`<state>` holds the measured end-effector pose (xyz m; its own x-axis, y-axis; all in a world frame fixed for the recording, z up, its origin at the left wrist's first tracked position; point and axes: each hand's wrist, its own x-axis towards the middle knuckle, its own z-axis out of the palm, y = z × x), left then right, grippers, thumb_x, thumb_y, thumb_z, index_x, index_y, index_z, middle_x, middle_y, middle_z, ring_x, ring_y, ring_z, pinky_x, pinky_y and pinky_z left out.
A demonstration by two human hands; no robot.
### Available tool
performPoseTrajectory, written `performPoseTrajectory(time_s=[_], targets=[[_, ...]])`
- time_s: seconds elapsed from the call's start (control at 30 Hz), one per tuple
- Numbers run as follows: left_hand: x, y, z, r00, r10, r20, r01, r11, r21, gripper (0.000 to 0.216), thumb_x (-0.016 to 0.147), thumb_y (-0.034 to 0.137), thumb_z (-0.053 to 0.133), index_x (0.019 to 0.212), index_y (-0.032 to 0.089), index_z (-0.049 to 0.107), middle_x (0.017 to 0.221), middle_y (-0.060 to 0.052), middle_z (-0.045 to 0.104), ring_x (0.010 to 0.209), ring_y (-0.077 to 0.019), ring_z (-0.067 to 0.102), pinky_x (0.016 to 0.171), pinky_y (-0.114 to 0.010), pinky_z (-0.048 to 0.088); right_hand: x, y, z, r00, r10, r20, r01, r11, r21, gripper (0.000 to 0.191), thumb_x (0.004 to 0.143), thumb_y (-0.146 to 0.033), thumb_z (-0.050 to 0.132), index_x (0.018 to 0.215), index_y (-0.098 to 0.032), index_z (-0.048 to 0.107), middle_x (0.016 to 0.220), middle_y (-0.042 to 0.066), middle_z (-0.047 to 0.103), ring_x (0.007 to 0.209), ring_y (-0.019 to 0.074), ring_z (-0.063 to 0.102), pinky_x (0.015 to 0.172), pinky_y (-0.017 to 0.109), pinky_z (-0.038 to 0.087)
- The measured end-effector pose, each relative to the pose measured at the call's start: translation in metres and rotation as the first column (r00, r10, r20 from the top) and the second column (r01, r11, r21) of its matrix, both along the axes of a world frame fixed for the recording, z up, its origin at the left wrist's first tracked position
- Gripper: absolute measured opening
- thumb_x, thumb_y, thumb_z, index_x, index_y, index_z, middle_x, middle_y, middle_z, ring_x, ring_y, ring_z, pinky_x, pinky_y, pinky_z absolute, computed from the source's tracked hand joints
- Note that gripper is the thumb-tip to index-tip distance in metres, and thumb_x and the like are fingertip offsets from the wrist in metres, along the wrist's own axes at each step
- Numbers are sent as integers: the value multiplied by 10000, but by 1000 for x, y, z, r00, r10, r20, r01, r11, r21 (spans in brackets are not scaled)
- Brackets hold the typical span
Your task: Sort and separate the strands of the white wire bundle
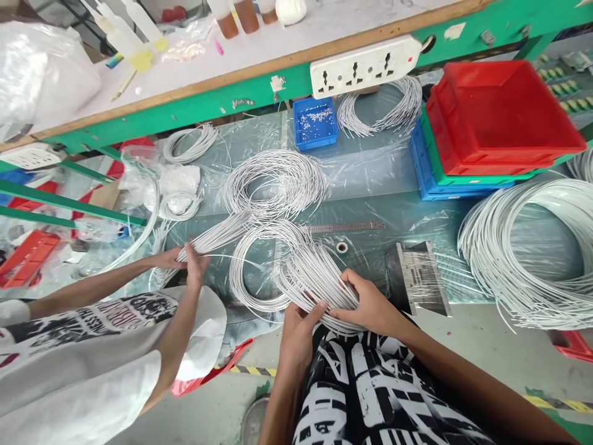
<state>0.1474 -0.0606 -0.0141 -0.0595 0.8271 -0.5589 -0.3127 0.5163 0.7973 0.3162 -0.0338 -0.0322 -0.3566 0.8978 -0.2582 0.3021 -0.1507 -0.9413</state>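
A thick bundle of white cables (311, 272) lies at the near table edge, its strands fanned side by side. My left hand (301, 327) grips its near side from the left, thumb over the strands. From the right, my right hand (361, 303) is closed round the same bundle, fingers and thumb on its edge. Partly beneath the bundle, a looped coil of white cable (237, 272) rests to the left. Just beyond my hands are a small roll of tape (341, 247) and a steel ruler (347, 227).
At left, a co-worker's hands (189, 259) hold another cable bundle (220, 233). More coils (278, 157) lie behind. A metal block (420, 278) stands right of my hands, with stacked red bins (504, 117) and a large coil (486, 247) beyond. A blue tray (315, 123) sits below the power strip (365, 65).
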Motion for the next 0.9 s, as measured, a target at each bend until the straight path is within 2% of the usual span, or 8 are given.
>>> performPoseTrajectory(time_s=[0.17, 0.37, 0.57, 0.73, 0.9], targets=[[3, -2, -1, 1000, 6, 25, -6, 1000, 5, 266, 716, 297, 820, 899, 133, 720, 842, -70, 747, 785, -219, 690, 794, -333, 506, 3, 2, -2, 999, -29, -26, 28, 1000, -10, 336, 797, -350, 671, 867, -237, 363, 756, -52, 401, 649, 149, 390, 584, 264, 316], [6, 2, -1, 998, 47, 44, -47, 999, 12, 308, 696, 258, 829, 961, 140, 727, 960, -87, 755, 936, -260, 688, 921, -384, 483, 0, 2, -2, 999, -32, 27, 32, 999, 15, 397, 770, -406, 717, 879, -231, 378, 809, -34, 457, 699, 165, 430, 620, 275, 332], [3, 2, -2, 999, 47, 16, -46, 999, -22, 346, 661, 264, 857, 956, 131, 736, 971, -96, 755, 921, -246, 681, 941, -387, 476, -5, -1, -1, 997, -47, 56, 43, 997, 61, 373, 757, -375, 698, 856, -230, 369, 750, -49, 430, 650, 150, 411, 587, 269, 307], [2, 0, -3, 999, 36, -15, -36, 999, -6, 269, 685, 279, 847, 878, 132, 730, 863, -57, 727, 821, -189, 651, 867, -336, 485, -8, -2, -4, 994, -93, 50, 87, 991, 102, 319, 759, -317, 636, 834, -234, 337, 712, -58, 389, 606, 136, 390, 562, 266, 304], [3, -2, -5, 999, 20, -30, -21, 1000, -21, 339, 679, 283, 849, 964, 139, 734, 891, -57, 723, 838, -188, 644, 853, -321, 480, -5, -3, -6, 990, -130, 49, 125, 987, 102, 315, 747, -293, 635, 835, -234, 339, 712, -58, 379, 615, 140, 390, 581, 269, 316]])
